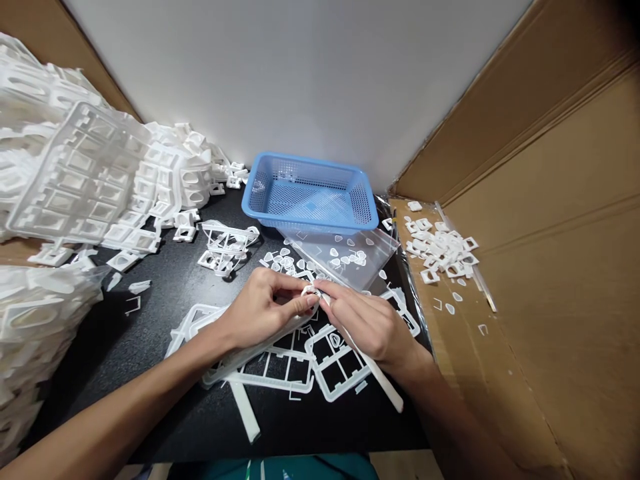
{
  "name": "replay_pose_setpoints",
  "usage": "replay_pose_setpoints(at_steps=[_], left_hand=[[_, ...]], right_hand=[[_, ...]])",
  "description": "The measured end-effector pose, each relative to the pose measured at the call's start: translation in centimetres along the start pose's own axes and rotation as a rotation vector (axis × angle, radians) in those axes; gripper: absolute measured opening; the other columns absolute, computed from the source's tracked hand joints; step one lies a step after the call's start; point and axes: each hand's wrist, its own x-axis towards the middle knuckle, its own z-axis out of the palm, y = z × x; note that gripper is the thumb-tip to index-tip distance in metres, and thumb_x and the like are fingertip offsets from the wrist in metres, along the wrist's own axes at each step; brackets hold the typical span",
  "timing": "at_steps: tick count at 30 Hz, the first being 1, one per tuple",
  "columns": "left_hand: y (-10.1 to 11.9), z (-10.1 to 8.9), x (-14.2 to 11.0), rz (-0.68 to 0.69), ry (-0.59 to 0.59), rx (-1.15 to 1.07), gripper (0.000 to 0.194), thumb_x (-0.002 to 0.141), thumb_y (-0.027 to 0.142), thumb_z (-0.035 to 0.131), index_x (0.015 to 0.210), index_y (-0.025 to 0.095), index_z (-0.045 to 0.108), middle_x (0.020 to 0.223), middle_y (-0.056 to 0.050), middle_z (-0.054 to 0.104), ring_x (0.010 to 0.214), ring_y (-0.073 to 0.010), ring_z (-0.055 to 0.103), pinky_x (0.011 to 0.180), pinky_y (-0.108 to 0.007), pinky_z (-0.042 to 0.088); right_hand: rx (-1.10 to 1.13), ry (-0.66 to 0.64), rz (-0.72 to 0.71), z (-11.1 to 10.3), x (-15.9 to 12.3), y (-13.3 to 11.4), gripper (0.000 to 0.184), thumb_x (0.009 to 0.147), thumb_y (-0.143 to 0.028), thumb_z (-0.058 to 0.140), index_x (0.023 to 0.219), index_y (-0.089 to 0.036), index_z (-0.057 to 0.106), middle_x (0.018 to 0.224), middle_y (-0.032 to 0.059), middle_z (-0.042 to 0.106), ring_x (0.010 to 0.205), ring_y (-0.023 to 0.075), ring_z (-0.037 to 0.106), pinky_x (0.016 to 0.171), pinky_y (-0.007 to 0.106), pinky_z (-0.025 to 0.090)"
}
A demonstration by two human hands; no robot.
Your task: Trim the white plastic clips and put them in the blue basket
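My left hand point(263, 305) pinches a small white plastic piece point(309, 291) between thumb and fingertips, over the middle of the black table. A long pale stick-like tool point(384, 385) with a rounded end is gripped in my right hand point(367, 321). Its tip meets the plastic piece, though the fingers partly hide the contact. Under and around both hands lie white grid-like frames point(280, 383) with open cells. Small rounded white scraps point(285, 261) are scattered just beyond my fingers.
Behind the hands stands a blue perforated basket point(310, 223) on a clear plastic sheet point(320, 257). White framed parts point(90, 173) are heaped at left, with a full bag point(40, 327) nearer. More white pieces point(445, 248) lie on cardboard at right. Cardboard walls point(560, 200) flank the table.
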Motion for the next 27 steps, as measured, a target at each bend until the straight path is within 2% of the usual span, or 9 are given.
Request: replay_pose_setpoints(at_steps=[9, 14, 19, 23, 27], left_hand=[[0.27, -0.02, 0.01, -0.039, -0.045, -0.009, 0.034, 0.099, 0.038, 0.064, 0.086, 0.012, 0.082, 0.076, -0.008, 0.078, 0.067, -0.0180, 0.070, 0.059, -0.026, 0.052], [0.25, 0.15, 0.04, -0.016, -0.040, 0.003, 0.032, 0.099, 0.038, 0.066, 0.089, 0.013, 0.083, 0.079, -0.008, 0.079, 0.070, -0.0180, 0.071, 0.060, -0.025, 0.051], [0.11, 0.30, 0.09, 0.032, -0.046, -0.016, 0.031, 0.100, 0.038, 0.065, 0.093, 0.014, 0.083, 0.079, -0.008, 0.079, 0.069, -0.0175, 0.070, 0.058, -0.025, 0.052], [0.10, 0.32, 0.05, 0.053, -0.048, -0.016, 0.031, 0.100, 0.038, 0.066, 0.092, 0.014, 0.083, 0.081, -0.009, 0.079, 0.071, -0.0179, 0.071, 0.060, -0.025, 0.053], [0.34, 0.27, 0.02, 0.020, -0.022, -0.024, 0.033, 0.101, 0.037, 0.065, 0.089, 0.013, 0.083, 0.080, -0.009, 0.079, 0.070, -0.0181, 0.072, 0.063, -0.027, 0.054]], right_hand=[[0.033, 0.024, 0.062, 0.35, -0.07, -0.34, 0.018, 0.100, -0.004, 0.057, 0.114, -0.016, 0.060, 0.136, 0.0200, 0.071, 0.126, 0.0262, 0.071, 0.099, 0.039, 0.066], [0.020, 0.048, 0.103, 0.69, 0.04, -0.51, 0.017, 0.102, -0.005, 0.056, 0.113, -0.018, 0.060, 0.137, 0.0188, 0.071, 0.123, 0.0250, 0.072, 0.097, 0.038, 0.066], [0.012, 0.087, 0.124, 0.61, 0.34, -0.65, 0.019, 0.100, -0.003, 0.057, 0.115, -0.015, 0.059, 0.136, 0.0219, 0.070, 0.125, 0.0273, 0.071, 0.105, 0.040, 0.063], [0.010, 0.134, 0.198, 0.55, 0.46, -0.51, 0.016, 0.100, -0.003, 0.056, 0.108, -0.016, 0.060, 0.130, 0.0214, 0.073, 0.119, 0.0263, 0.074, 0.100, 0.039, 0.065], [0.015, 0.205, 0.260, 0.47, 0.62, -0.40, 0.020, 0.100, -0.003, 0.057, 0.115, -0.016, 0.061, 0.125, 0.0182, 0.075, 0.114, 0.0243, 0.076, 0.097, 0.037, 0.066]])
